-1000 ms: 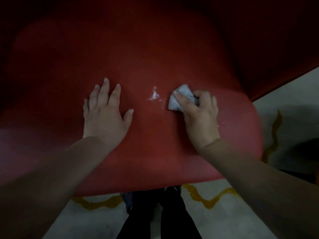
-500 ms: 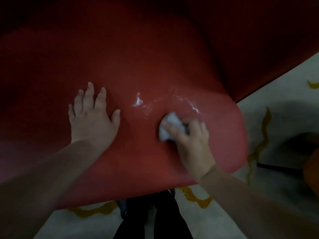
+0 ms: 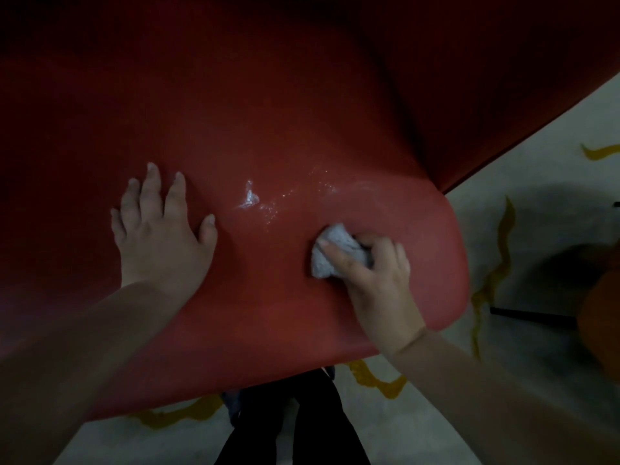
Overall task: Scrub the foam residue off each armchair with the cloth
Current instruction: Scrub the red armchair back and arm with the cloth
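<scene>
A red armchair [image 3: 268, 112] fills most of the view, its seat cushion bulging toward me. A small patch of white foam residue [image 3: 250, 199] and wet streaks glisten near the cushion's middle. My right hand [image 3: 379, 283] grips a crumpled grey cloth [image 3: 330, 253] and presses it into the cushion, below and right of the foam. My left hand [image 3: 157, 233] lies flat on the cushion to the left of the foam, fingers spread, holding nothing.
Pale floor with yellow wavy markings [image 3: 493, 273] shows at the right and below the cushion. My dark-trousered legs [image 3: 295, 424] stand at the seat's front edge. An orange object [image 3: 604, 313] sits at the right edge, with a dark bar [image 3: 533, 313] beside it.
My right hand pulled the cloth down the cushion toward me, away from the foam patch, leaving wet streaks. My left hand stayed flat on the cushion. The view shifted.
</scene>
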